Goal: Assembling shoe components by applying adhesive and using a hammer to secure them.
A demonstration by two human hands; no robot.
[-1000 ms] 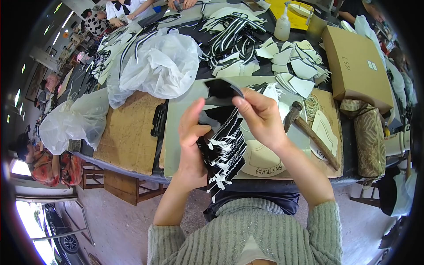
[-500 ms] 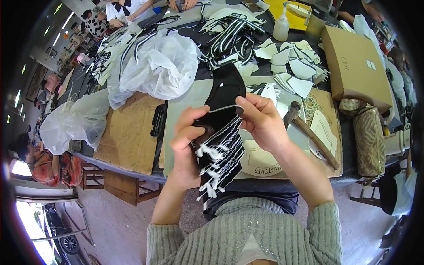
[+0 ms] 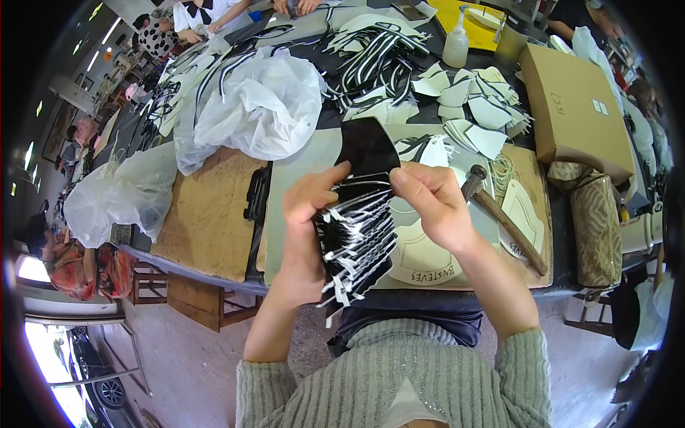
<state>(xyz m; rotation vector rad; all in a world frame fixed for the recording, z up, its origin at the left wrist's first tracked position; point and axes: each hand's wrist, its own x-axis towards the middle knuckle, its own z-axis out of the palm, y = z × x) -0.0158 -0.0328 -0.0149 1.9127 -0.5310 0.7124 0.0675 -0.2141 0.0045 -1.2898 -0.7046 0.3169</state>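
A fanned stack of black, white-edged cut pieces (image 3: 367, 246) hangs between my two hands above the board. My left hand (image 3: 300, 221) is wrapped round its left side, the thumb and fingertips near the top. White tabs stick out in a row along the lower left of the stack. On its upper right edge, my right hand (image 3: 432, 203) pinches with thumb and forefinger. Beyond the fingers a plain black flap (image 3: 367, 146) of the topmost piece points away from me. Some fingers of both hands are hidden behind the stack.
A hammer (image 3: 506, 228) lies right of my right hand, by pale patterned templates (image 3: 424, 253). Plastic bags (image 3: 260, 107), piles of white pieces (image 3: 481, 107), a pump bottle (image 3: 455, 43) and a cardboard box (image 3: 574, 110) surround the board. Other people's hands (image 3: 296, 7) work across the table.
The pale edge that bowed up at my right fingertips now lies flat over the stack. The black flap has tipped lower, and my left fingers have shifted along the stack.
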